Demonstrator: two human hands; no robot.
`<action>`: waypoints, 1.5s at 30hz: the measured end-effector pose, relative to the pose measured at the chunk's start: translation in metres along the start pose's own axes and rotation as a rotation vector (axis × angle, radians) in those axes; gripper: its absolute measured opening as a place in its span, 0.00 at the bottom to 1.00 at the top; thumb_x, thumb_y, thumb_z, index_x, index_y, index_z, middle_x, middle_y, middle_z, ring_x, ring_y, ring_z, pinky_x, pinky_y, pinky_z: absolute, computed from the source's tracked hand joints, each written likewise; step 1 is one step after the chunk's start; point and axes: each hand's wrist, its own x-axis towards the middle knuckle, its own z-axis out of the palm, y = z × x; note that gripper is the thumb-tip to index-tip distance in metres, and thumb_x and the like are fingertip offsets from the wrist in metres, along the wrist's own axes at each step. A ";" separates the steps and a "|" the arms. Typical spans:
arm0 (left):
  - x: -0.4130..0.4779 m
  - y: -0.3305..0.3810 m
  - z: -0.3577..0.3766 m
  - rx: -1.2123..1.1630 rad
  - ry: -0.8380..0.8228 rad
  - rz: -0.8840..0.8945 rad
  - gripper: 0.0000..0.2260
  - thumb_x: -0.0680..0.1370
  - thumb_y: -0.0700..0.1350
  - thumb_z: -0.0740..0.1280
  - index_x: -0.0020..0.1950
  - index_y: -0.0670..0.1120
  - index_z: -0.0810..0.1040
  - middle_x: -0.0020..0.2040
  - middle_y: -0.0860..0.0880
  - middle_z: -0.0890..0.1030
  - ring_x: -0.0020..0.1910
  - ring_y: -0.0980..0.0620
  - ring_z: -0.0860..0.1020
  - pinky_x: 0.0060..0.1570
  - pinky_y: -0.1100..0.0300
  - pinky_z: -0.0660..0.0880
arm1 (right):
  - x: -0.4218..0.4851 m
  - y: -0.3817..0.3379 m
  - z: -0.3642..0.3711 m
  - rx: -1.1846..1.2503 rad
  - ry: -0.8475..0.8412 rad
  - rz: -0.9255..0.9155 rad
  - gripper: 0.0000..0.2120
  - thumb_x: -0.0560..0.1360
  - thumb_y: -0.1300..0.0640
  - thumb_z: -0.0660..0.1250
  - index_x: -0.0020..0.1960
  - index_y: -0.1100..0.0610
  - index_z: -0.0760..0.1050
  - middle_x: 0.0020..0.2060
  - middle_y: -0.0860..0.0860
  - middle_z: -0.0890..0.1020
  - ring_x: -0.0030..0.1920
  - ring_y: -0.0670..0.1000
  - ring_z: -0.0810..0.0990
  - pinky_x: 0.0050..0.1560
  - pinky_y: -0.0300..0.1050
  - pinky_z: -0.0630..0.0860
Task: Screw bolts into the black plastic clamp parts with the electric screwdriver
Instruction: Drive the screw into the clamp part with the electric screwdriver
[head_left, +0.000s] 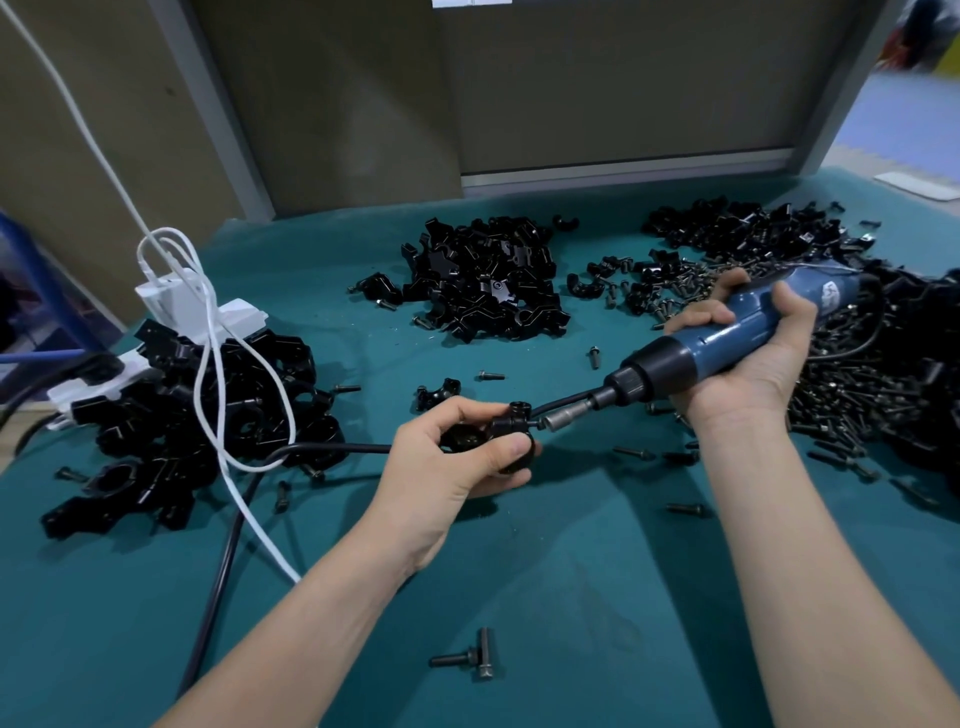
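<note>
My left hand (457, 457) grips a black plastic clamp (506, 431) just above the teal table, thumb on its front. My right hand (748, 358) wraps round the blue electric screwdriver (727, 343), which points down and left. Its metal bit holder (563, 418) meets a bolt head at the clamp's right side. The clamp is partly hidden by my fingers.
Heaps of black clamp parts lie at the left (208, 405), the centre back (483, 286) and the far right (753, 234). A mass of bolts (841, 395) covers the right side. Loose bolts (467, 660) dot the teal mat. A white power strip (197, 306) with white and black cables sits left.
</note>
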 end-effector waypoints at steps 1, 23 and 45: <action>0.000 0.001 0.000 0.038 0.017 0.006 0.11 0.57 0.42 0.78 0.37 0.48 0.85 0.46 0.38 0.84 0.48 0.37 0.83 0.40 0.55 0.82 | 0.000 0.000 0.000 0.002 0.005 -0.004 0.11 0.66 0.54 0.69 0.47 0.56 0.73 0.38 0.47 0.80 0.25 0.45 0.71 0.27 0.37 0.71; -0.001 -0.004 -0.001 0.390 0.075 0.134 0.14 0.62 0.56 0.73 0.30 0.48 0.75 0.39 0.40 0.80 0.34 0.46 0.83 0.33 0.57 0.80 | 0.000 0.001 0.000 -0.042 0.085 -0.051 0.13 0.66 0.56 0.69 0.48 0.54 0.71 0.36 0.47 0.80 0.26 0.45 0.71 0.29 0.35 0.70; -0.001 -0.005 -0.006 1.170 0.047 0.306 0.10 0.68 0.53 0.56 0.34 0.47 0.65 0.24 0.51 0.67 0.27 0.50 0.64 0.29 0.55 0.61 | -0.002 0.012 -0.001 -0.157 0.077 -0.012 0.07 0.68 0.54 0.68 0.42 0.56 0.74 0.34 0.46 0.80 0.26 0.45 0.71 0.29 0.36 0.72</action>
